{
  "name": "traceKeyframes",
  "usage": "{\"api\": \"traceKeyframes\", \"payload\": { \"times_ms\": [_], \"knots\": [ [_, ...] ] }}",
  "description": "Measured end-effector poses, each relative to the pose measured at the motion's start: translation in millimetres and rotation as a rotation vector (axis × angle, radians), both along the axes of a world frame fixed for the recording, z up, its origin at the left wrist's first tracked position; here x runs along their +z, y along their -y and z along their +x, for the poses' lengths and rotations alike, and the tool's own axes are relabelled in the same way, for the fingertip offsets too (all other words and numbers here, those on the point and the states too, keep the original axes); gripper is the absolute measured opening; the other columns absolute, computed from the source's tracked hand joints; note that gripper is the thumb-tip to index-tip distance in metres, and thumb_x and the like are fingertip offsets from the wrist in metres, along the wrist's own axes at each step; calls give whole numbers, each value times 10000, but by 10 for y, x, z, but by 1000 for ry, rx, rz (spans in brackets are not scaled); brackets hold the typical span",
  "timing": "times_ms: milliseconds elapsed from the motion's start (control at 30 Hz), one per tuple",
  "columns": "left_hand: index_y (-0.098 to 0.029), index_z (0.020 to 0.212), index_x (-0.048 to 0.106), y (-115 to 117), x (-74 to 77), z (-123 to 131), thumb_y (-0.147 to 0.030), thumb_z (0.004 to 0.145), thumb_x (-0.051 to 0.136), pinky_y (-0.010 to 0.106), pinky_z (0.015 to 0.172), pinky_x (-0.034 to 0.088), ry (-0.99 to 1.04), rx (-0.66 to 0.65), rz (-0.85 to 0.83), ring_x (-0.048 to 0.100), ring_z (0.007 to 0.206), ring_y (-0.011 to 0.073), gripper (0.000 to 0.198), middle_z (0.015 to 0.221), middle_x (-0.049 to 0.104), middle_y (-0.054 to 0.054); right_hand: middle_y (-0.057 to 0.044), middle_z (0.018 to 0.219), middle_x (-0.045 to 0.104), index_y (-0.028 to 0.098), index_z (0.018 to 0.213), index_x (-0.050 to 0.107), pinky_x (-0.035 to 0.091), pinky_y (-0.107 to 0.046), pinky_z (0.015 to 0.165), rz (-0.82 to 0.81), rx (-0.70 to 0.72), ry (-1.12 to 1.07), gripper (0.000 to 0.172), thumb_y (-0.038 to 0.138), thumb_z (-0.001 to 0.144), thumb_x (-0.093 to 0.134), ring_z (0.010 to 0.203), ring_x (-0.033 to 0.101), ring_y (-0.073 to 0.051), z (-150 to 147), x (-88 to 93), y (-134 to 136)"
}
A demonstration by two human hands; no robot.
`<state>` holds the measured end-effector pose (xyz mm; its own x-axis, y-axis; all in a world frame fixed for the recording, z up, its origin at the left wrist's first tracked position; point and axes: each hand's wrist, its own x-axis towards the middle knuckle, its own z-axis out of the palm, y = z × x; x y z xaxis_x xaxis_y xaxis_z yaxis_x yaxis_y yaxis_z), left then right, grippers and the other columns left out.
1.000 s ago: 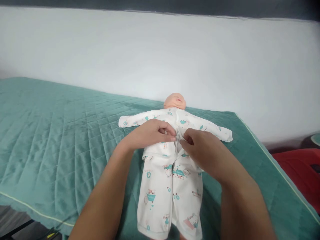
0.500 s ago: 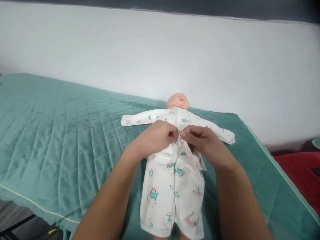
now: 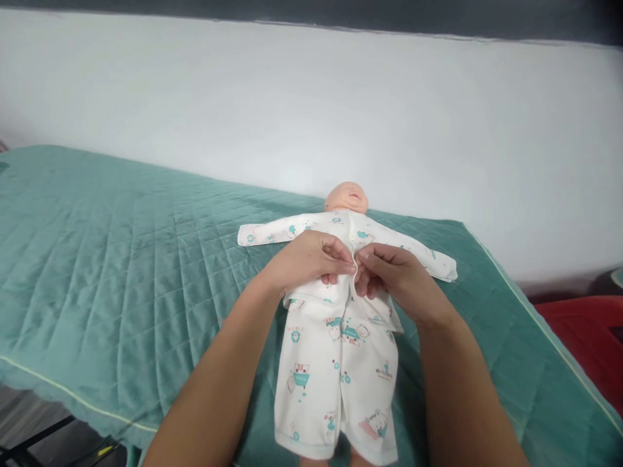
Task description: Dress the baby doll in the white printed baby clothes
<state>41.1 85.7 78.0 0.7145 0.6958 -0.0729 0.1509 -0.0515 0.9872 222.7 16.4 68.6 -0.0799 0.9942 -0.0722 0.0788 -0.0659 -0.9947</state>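
A baby doll [image 3: 346, 196] lies on its back, its head toward the wall and its arms spread inside long sleeves. It wears a white printed baby shirt [image 3: 335, 222] and matching white trousers [image 3: 311, 389]. At the shirt's front opening, my left hand [image 3: 318, 258] pinches one edge of the cloth between thumb and fingers. Close against it, my right hand [image 3: 387, 269] grips the other side of the opening, fingers curled. The fastening between my fingertips is too small and covered to make out. Below the trouser hems, the doll's legs show slightly.
A green quilted cover [image 3: 146, 279] with a pale piped edge spreads under the doll. Behind it stands a white wall [image 3: 292, 97]. A red plastic object [image 3: 579, 337] is beside the cover at the right. Dark metal bars [image 3: 39, 436] show at the lower left.
My left fingers have shifted slightly right and straightened into a pinch at the shirt's edge. My right fingers have spread a little beneath the cloth. The doll stays in place.
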Motion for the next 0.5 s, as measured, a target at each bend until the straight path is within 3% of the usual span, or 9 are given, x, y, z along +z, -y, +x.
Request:
{"api": "traceKeyframes", "payload": {
  "times_ms": [167,333,500],
  "knots": [
    [-157,774,654,42,44,-8,-317,744,697,219,584,504,-106,38,66,626,613,105,168,691,661,19,-26,657,675,179,811,639,472,-197,509,-28,-12,-3,309,477,889,614,557,620,-108,14,-28,-12],
    [-169,746,650,128,72,-3,-247,749,611,209,528,471,-216,90,192,629,595,119,87,666,665,14,-47,733,696,174,826,648,493,-210,525,-38,-39,7,326,495,875,622,617,662,-132,-7,-33,-18],
    [-156,780,649,133,47,5,-174,763,558,222,589,508,-173,90,184,640,596,112,94,679,669,20,-50,748,697,176,816,622,492,-212,511,-33,-44,28,331,500,882,603,611,663,-136,-18,-19,-14]
  ]
}}
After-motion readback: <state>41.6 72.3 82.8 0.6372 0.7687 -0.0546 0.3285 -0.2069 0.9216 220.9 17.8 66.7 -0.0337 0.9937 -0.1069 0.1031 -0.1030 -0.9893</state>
